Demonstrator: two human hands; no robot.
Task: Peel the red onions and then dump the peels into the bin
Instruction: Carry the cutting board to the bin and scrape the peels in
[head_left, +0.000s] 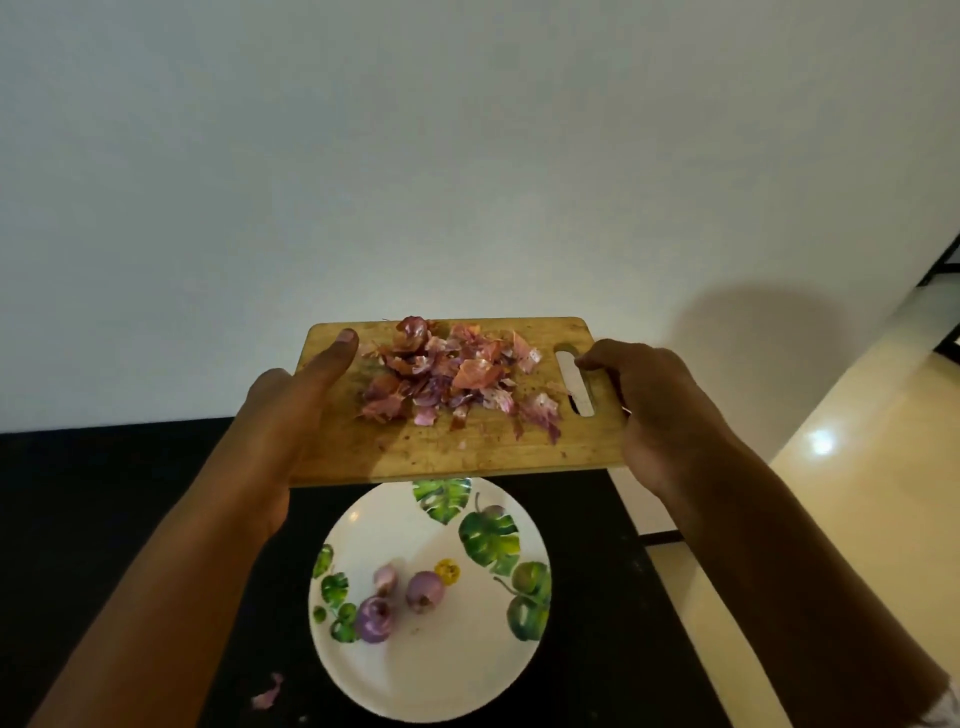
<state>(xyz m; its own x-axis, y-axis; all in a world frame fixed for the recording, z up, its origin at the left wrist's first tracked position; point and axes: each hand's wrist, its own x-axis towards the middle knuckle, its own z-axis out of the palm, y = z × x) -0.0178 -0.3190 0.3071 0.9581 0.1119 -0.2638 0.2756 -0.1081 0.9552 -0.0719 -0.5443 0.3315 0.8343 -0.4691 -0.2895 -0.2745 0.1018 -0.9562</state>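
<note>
A wooden cutting board (447, 447) is lifted off the black counter, held level in both hands. A heap of red onion peels (452, 382) lies on its middle. My left hand (280, 415) grips the board's left edge, thumb flat on top. My right hand (654, 405) grips the right end, fingers curled at the handle slot. Below the board a white plate with green leaf prints (467, 675) holds three peeled red onions (402, 603). No bin is in view.
The black counter (104, 519) ends on the right at about x 1250, with a cream tiled floor (831, 467) beyond. One stray peel (267, 693) lies on the counter left of the plate. A plain white wall fills the upper view.
</note>
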